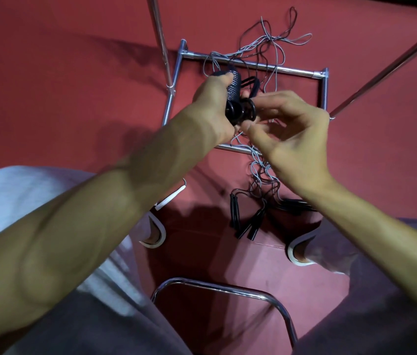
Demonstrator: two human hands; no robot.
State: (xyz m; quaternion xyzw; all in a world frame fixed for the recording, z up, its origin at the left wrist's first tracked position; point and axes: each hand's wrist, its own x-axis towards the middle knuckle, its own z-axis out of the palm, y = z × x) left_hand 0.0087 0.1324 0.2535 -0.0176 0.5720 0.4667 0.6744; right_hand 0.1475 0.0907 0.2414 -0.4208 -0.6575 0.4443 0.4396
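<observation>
Black ribbed cylinder [235, 85], glossy black rings [249, 108] at its near end

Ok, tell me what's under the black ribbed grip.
Under the black ribbed grip: a chrome frame, tangled grey and black cords, red floor. The left hand and the right hand, pinching black rings, hide the rest.
</observation>
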